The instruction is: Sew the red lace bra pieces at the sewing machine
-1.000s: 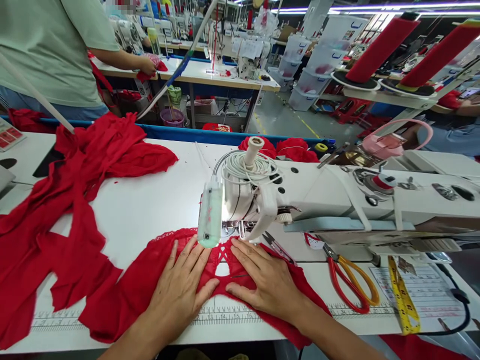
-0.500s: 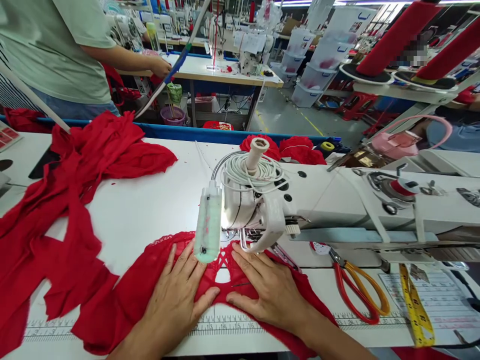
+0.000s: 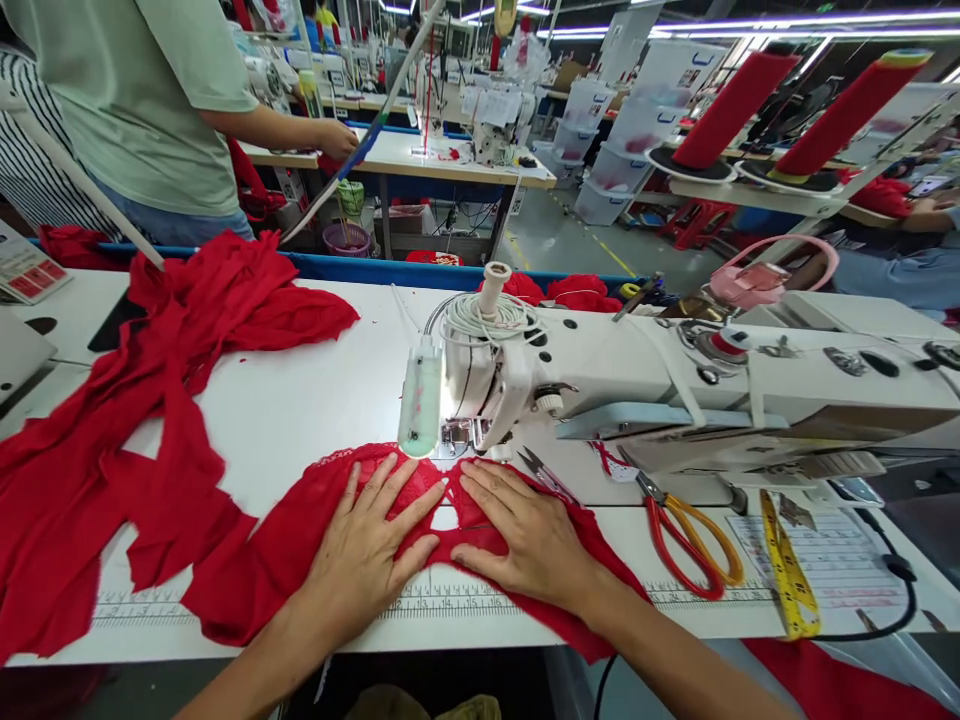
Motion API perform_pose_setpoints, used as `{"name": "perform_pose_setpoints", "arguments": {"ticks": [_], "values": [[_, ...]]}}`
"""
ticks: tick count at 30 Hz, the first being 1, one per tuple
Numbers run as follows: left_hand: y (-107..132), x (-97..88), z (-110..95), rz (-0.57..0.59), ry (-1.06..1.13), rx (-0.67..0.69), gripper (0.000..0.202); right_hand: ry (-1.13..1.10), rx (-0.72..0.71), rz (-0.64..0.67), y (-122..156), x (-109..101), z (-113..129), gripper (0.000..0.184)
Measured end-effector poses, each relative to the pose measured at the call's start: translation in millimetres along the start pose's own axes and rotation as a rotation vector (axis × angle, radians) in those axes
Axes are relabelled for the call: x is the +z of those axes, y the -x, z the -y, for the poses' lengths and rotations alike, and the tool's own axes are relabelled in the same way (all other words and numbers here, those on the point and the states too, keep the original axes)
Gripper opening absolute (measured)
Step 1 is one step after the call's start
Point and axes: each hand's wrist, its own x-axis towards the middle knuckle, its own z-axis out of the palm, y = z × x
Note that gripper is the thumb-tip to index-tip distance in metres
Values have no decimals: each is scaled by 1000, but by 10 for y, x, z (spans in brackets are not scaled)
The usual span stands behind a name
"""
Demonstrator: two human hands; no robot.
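A red lace-trimmed garment [image 3: 277, 555] lies spread on the white table under the head of a sewing machine [image 3: 480, 385]. My left hand [image 3: 375, 540] rests flat on its left part, fingers spread. My right hand [image 3: 521, 535] lies flat on the right part, fingers stretched forward. Between the hands, a crisscross strap section and a small opening show white table through them. The machine's presser foot [image 3: 457, 435] stands just beyond my fingertips; whether it touches the cloth I cannot tell. A pale green lamp [image 3: 420, 400] hangs beside the needle area.
Red cloth [image 3: 165, 420] is heaped at the left. On the right lie thread snips [image 3: 549, 475], orange-and-red-handled scissors [image 3: 690, 540] and a yellow tape measure [image 3: 787, 575]. Red thread cones [image 3: 735, 110] stand behind the machine. A co-worker in a green shirt [image 3: 150, 110] stands at the back left.
The camera view has tilted up and shifted, so the table's front edge shows more. My left fingers are spread wider. Both hands stay on the red garment.
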Motion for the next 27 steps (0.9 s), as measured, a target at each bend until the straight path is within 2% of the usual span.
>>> {"name": "perform_pose_setpoints", "arguments": {"ticks": [8, 27], "values": [[14, 29, 5, 1, 4, -23, 54, 4, 12, 18, -6, -7, 12, 69], [19, 57, 23, -91, 9, -2, 66, 14, 7, 52, -4, 2, -8, 74]]}}
